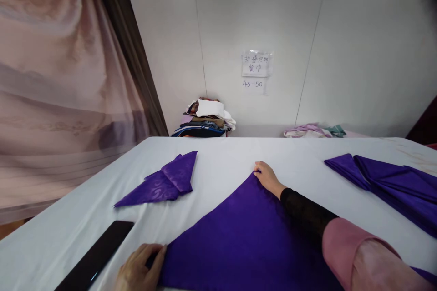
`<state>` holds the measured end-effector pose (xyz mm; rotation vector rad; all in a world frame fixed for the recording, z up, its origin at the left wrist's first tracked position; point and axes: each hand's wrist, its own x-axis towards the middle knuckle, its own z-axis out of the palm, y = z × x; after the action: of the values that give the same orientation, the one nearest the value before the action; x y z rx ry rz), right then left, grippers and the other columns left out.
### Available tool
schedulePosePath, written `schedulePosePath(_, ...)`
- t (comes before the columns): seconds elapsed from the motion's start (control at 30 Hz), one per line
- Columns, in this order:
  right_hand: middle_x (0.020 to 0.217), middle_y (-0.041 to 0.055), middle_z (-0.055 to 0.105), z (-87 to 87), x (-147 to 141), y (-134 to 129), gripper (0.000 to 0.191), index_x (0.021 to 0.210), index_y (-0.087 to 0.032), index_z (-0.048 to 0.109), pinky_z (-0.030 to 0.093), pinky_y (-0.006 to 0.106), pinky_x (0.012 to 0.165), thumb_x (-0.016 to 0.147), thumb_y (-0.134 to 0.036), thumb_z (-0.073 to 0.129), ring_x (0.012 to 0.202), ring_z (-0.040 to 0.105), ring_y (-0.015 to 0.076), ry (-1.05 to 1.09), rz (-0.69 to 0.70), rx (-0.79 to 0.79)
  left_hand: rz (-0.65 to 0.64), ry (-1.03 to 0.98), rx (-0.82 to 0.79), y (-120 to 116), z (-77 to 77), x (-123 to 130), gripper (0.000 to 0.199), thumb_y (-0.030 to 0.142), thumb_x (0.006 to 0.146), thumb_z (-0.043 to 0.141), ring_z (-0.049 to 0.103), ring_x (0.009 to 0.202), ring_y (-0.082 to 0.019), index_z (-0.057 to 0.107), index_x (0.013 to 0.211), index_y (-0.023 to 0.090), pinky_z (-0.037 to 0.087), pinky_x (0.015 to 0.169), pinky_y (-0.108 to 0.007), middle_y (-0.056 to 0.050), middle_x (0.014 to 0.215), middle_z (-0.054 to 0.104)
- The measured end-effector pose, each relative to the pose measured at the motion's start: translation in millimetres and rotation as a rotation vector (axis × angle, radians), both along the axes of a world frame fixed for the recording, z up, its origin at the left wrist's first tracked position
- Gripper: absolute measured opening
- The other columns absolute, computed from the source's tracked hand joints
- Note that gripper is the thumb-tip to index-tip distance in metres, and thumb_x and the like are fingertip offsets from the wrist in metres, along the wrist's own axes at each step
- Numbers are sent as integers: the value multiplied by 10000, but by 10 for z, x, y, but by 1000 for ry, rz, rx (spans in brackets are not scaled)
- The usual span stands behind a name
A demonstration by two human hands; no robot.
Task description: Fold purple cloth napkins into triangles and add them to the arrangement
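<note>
A purple cloth napkin lies spread on the white-covered table in front of me, its far corner pointing away. My right hand pinches that far corner between thumb and fingers. At the near left corner, my left hand grips the cloth's edge with curled fingers. The lower part of the napkin runs out of the bottom of the view, and my right forearm covers some of its right side.
A folded purple napkin lies at left, a black phone nearer me. More purple cloth lies at right. Behind the white tablecloth are a clothes pile and pink fabric. A handwritten sign hangs on the wall.
</note>
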<state>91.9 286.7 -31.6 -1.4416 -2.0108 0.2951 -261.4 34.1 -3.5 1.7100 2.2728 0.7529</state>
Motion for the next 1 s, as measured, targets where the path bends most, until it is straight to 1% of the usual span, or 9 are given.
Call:
schedulePosePath(0.1,1170,57,576,-6,34,-19,121,772,-209,593,305,363,1008,758,-136,498,1189,433,204,21,27,36,2,-12,-1,-9,-11,-8,322,504,764,446,625,778,-207,640,784,248,490,765,-324,-17,853,672)
schedulePosePath(0.2,1160,57,586,24,80,-36,133,760,-208,586,307,353,1014,776,-150,468,1189,436,193,32,40,53,8,-9,0,-14,-1,1,315,499,761,446,625,770,-208,640,763,251,497,745,-318,-15,837,675)
schedulePosePath(0.37,1160,55,584,73,159,-75,130,771,-212,577,316,351,1001,797,-194,451,1185,438,192,31,13,49,2,-2,11,-16,45,35,316,503,754,451,627,769,-209,645,759,253,498,757,-316,-13,830,682)
schedulePosePath(0.47,1060,52,614,77,188,-93,129,720,-213,564,354,350,943,786,-179,459,1108,492,205,5,-21,11,21,-7,-15,-4,43,29,328,510,746,451,626,803,-221,651,764,250,489,790,-339,-22,856,683)
schedulePosePath(0.57,944,48,625,87,175,-78,123,699,-206,556,386,310,855,777,-161,472,994,538,195,-29,-62,-33,45,-16,-37,10,15,1,342,523,736,458,623,845,-237,654,800,250,477,824,-370,-29,885,681)
schedulePosePath(0.7,839,33,611,117,109,-14,128,685,-199,556,380,267,762,780,-168,477,878,544,174,-80,-105,-76,62,-5,-19,10,-28,-35,358,533,727,463,614,895,-253,652,828,247,466,848,-393,-37,918,678)
schedulePosePath(0.87,791,40,600,134,62,31,157,656,-192,550,347,266,712,769,-133,457,846,532,181,-129,-144,-94,85,14,-31,-17,-50,-59,367,536,737,460,609,907,-250,644,870,247,466,844,-394,-34,944,666)
schedulePosePath(1.0,786,35,595,122,85,25,171,659,-191,544,339,266,723,772,-115,441,844,529,176,-140,-136,-80,83,29,-32,-31,-62,-76,368,536,733,469,603,916,-246,644,877,246,462,843,-393,-35,943,664)
